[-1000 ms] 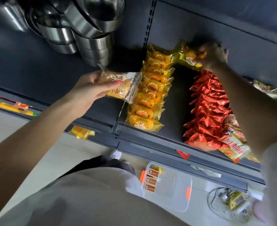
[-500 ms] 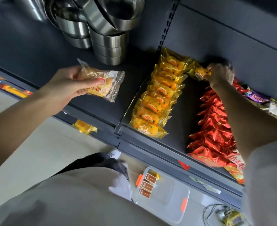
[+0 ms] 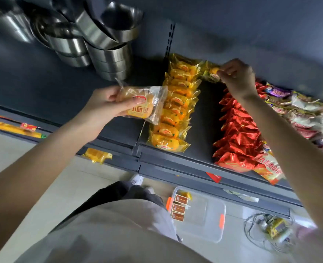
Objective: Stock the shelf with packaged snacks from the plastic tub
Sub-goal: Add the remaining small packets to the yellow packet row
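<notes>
Two packets are in hand: the right hand point(image 3: 236, 76), pinching a yellow snack packet point(image 3: 212, 74), has lowered it to the shelf point(image 3: 204, 114) back, starting a second column, while the left hand point(image 3: 107, 107) clasps a bread packet point(image 3: 143, 107) awaiting placement.

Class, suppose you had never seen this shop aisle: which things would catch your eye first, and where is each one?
The bright row of yellow-orange wrapped cakes runs front to back down the dark shelf, with shiny red foil packets in a parallel row to its right. The left hand holds a clear-wrapped bread packet above the shelf, while the right hand pinches a yellow packet at the back. Stacked steel pots gleam at upper left.
</notes>
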